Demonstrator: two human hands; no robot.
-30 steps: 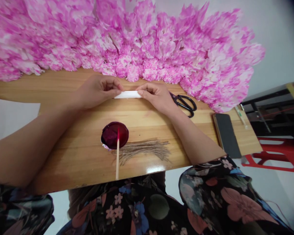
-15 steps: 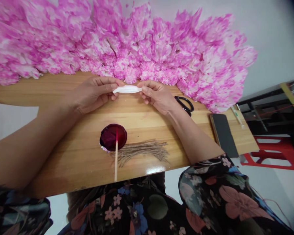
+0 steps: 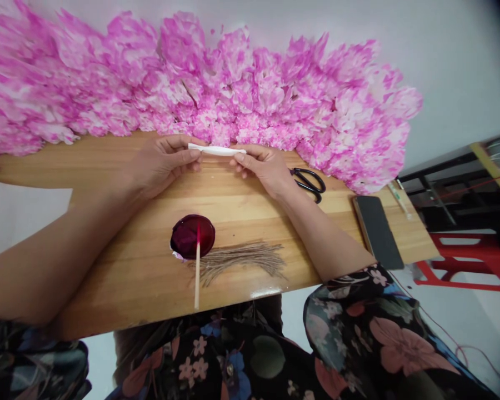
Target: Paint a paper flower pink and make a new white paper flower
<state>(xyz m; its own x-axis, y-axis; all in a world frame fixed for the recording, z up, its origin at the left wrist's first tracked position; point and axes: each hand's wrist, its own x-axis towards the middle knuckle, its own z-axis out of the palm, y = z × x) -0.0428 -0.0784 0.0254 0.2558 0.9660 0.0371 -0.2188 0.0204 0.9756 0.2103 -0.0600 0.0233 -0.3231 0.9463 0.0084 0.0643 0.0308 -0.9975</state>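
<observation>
Nearest of all is the person's lap in a dark floral dress (image 3: 250,355), with a floral sleeve on the right arm where it crosses the near edge of the wooden table (image 3: 120,278). On the table, close to that edge, a thin wooden stick (image 3: 197,278) lies pointing away, its red-stained far tip resting over a small round dish of dark red dye (image 3: 192,236). Just right of the stick a loose bundle of brown twine pieces (image 3: 244,258) lies spread flat, touching the dish's near right side. Further right, near the table's right end, a dark phone (image 3: 377,231) lies flat, and beyond it a slim pen-like item (image 3: 398,200) rests by the edge. Farther in, both forearms reach towards the middle of the table. The left hand (image 3: 160,165) pinches the left end of a folded strip of white paper (image 3: 216,150) between thumb and fingers, and the right hand (image 3: 264,166) pinches its right end the same way, so the strip spans level between them, lifted slightly off the wood. Black-handled scissors (image 3: 310,182) lie just right of the right hand, partly hidden behind it. Beyond the hands, a long heaped bank of pink-and-white paper flowers (image 3: 200,94) runs along the far side of the table against a pale wall (image 3: 450,66). A red stool (image 3: 470,261) stands off to the right.
</observation>
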